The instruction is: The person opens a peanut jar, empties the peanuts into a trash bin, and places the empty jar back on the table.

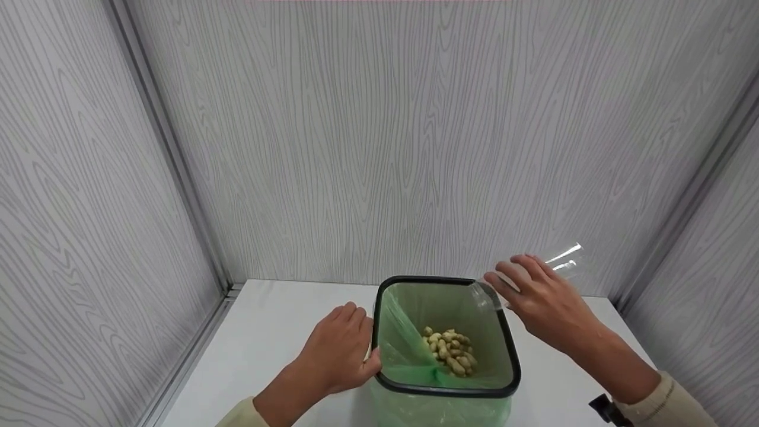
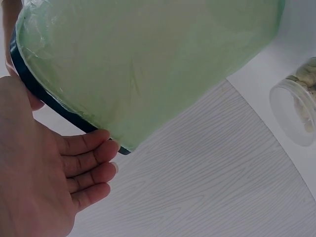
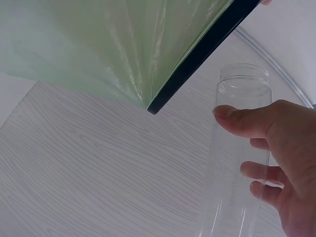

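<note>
A bin (image 1: pixel 447 391) with a black rim and a green plastic liner stands upright on the table. Unshelled peanuts (image 1: pixel 453 351) lie in a heap at its bottom. My left hand (image 1: pixel 341 350) holds the left side of the rim, thumb on the edge and fingers along the outside; its fingertips touch the rim in the left wrist view. In my right hand (image 1: pixel 548 302) is a clear, empty bottle (image 3: pixel 237 168), gripped round its side. Its open mouth points toward the bin's right far corner and overlaps the rim in the head view.
A clear round container (image 2: pixel 291 113) with peanuts in it appears at the right edge of the left wrist view. Grey wood-grain panels (image 1: pixel 379 148) enclose the white table (image 1: pixel 284 308) at the back and on both sides.
</note>
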The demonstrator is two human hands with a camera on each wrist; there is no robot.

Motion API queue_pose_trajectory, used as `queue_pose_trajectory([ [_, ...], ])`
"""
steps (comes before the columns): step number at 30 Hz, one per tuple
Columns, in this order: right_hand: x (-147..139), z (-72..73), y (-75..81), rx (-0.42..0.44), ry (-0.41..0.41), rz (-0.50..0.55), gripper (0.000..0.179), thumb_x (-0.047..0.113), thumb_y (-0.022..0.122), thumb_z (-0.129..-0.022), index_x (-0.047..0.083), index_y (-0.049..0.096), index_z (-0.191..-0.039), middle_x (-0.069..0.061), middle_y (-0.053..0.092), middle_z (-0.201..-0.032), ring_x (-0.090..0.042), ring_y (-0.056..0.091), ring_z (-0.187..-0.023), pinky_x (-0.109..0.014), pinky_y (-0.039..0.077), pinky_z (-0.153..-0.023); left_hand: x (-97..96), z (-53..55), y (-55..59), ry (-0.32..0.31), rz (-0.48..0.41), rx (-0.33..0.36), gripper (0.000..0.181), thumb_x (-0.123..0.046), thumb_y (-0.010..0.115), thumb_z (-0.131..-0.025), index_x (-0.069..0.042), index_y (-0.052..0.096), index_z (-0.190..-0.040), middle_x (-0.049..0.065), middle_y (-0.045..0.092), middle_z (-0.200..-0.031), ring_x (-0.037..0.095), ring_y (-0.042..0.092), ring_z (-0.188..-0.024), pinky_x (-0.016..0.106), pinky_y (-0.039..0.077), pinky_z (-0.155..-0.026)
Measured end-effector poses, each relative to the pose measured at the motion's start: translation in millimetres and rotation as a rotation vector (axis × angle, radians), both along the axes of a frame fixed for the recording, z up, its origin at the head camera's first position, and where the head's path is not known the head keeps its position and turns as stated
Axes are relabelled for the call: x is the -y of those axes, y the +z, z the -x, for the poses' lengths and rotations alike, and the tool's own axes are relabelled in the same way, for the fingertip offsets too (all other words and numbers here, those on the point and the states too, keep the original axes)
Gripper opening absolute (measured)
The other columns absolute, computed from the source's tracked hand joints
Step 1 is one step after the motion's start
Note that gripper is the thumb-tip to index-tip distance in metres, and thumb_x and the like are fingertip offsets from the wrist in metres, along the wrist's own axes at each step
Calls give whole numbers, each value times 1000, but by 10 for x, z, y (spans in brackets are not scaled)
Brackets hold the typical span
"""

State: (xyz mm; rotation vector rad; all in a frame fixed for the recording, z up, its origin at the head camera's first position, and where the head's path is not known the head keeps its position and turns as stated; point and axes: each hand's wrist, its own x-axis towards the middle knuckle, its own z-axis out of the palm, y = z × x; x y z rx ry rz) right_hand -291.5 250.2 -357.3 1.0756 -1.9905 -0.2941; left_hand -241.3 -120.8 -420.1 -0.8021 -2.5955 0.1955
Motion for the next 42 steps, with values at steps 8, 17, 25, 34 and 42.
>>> queue_pose_trajectory([
  [8, -3, -22, 22, 13, 0, 17, 74, 9, 98, -62, 6, 69, -130, -14, 65, -116, -34, 63, -107, -52, 59, -94, -7, -20, 38, 4, -56, -13, 41, -44, 55, -97, -5, 66, -100, 5, 58, -90, 19, 47, -85, 35, 50, -90],
  [17, -14, -87, 61, 8, 0, 43, 78, 10, 98, -62, 4, 67, -133, -14, 69, -119, -38, 68, -112, -52, 60, -91, -40, -53, 65, 21, -129, -49, 46, -45, 62, -95, -5, 67, -116, 7, 65, -107, 21, 57, -98, 37, 52, -94],
  [25, 19, -135, 81, -36, 20, 103, 37, 17, 65, -101, 3, 65, -136, -16, 71, -123, -40, 69, -112, -49, 63, -79, -114, -42, 128, 20, -174, -38, 56, -51, 64, -97, -4, 63, -127, 9, 64, -117, 24, 57, -110, 39, 51, -101],
  [34, 86, -171, 106, -22, 101, 198, 45, 26, 35, -114, -1, 65, -134, -19, 71, -122, -39, 68, -115, -47, 63, -75, -191, -50, 203, -65, -281, -142, 64, -55, 70, -94, -7, 59, -135, 7, 63, -126, 22, 59, -113, 38, 53, -100],
  [42, 167, -229, 98, -17, 179, 236, 39, 18, 41, -111, -7, 62, -133, -24, 68, -124, -39, 68, -117, -44, 63, -73, -260, -59, 249, -95, -295, -162, 76, -55, 73, -92, -6, 50, -145, 9, 58, -138, 23, 58, -124, 37, 54, -103],
])
